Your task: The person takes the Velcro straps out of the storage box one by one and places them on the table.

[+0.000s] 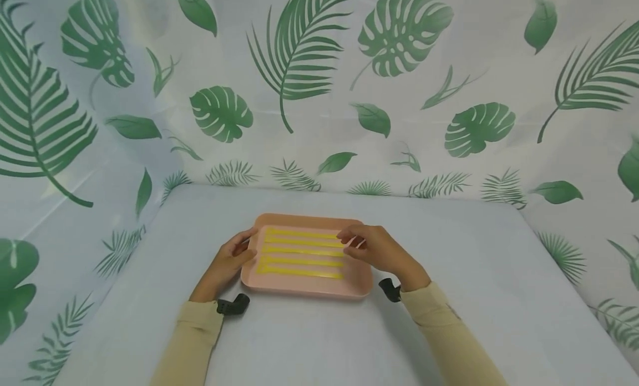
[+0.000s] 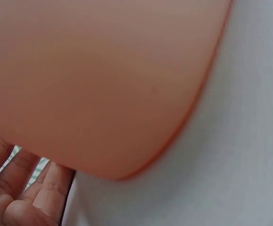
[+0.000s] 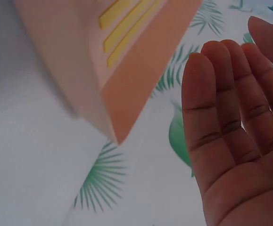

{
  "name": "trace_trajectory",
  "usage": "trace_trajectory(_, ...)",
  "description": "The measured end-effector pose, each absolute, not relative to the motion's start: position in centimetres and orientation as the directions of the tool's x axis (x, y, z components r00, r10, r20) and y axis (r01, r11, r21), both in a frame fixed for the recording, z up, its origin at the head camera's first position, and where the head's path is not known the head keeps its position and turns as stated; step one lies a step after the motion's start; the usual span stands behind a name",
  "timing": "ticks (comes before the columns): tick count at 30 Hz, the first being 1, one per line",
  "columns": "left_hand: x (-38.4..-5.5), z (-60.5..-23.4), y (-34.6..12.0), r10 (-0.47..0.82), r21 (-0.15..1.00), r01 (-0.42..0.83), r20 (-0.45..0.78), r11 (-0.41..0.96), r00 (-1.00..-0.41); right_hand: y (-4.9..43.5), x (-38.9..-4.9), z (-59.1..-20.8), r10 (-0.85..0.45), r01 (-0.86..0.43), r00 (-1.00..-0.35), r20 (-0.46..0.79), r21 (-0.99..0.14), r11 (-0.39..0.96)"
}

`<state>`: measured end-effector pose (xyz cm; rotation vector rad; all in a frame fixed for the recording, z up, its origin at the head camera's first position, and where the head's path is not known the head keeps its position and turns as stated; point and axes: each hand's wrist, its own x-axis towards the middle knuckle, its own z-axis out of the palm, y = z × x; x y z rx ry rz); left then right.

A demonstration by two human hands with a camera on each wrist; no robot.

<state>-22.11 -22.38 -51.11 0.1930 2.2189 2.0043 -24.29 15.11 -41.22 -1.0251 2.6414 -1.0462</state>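
A pink rectangular tray point(image 1: 309, 293) with rounded corners and a raised rim rests on the white table. Several long, flat yellow strips point(image 1: 302, 251) lie side by side in it, running left to right. At the tray's left end my left hand point(image 1: 227, 264) holds the rim between thumb and bent fingers. The left wrist view shows its fingers point(image 2: 20, 172) partly hidden behind the tray wall. Over the tray's right end hovers my right hand point(image 1: 381, 250), nothing visible in it. In the right wrist view its fingers point(image 3: 200, 94) are fairly straight and apart from the tray.
A white table surface point(image 1: 309, 341) surrounds the tray. White curtains point(image 1: 319, 114) printed with green leaves stand behind it and at both sides. Black wrist cameras point(image 1: 233, 304) sit below the hands, close to the tray's near corners.
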Motion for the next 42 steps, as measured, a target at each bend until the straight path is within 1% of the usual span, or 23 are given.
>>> trace_trajectory(4, -22.3, -51.0, -22.3, 0.193, 0.995, -0.002, -0.022, 0.100, -0.981, 13.9, -25.1, -41.2, -0.660, -0.534, -0.746, 0.090, -0.674, 0.511)
trace_trajectory(11, -22.3, -50.9, -22.3, 0.172, 0.991, -0.028, -0.051, 0.135, -0.984, 11.8, -26.4, -42.2, -0.762, -0.584, -0.644, 0.071, -0.688, 0.430)
trace_trajectory(13, -22.3, -50.9, -22.3, 0.164, 0.989, -0.033, -0.057, 0.144, -0.985, 11.3, -26.6, -42.6, -0.774, -0.578, -0.631, 0.045, -0.693, 0.430)
trace_trajectory(17, -22.2, -50.7, -22.3, 0.158, 0.988, -0.038, -0.061, 0.148, -0.985, 10.3, -26.8, -42.9, -0.778, -0.563, -0.628, -0.001, -0.689, 0.456)
trace_trajectory(23, -22.2, -50.8, -22.2, 0.159, 0.990, -0.032, -0.054, 0.138, -0.986, 9.0, -26.6, -43.3, -0.789, -0.586, -0.614, -0.013, -0.662, 0.467)
trace_trajectory(29, -22.3, -50.8, -22.4, 0.152, 0.992, -0.037, -0.056, 0.124, -0.987, 7.7, -26.7, -43.7, -0.782, -0.559, -0.620, -0.057, -0.668, 0.491)
trace_trajectory(38, -22.6, -51.1, -22.3, 0.143, 0.991, -0.042, -0.061, 0.130, -0.988, 6.4, -27.2, -44.3, -0.794, -0.541, -0.592, -0.136, -0.664, 0.517)
trace_trajectory(42, -22.6, -51.1, -22.4, 0.139, 0.991, -0.039, -0.057, 0.127, -0.989, 5.7, -27.3, -44.4, -0.788, -0.529, -0.592, -0.172, -0.655, 0.540)
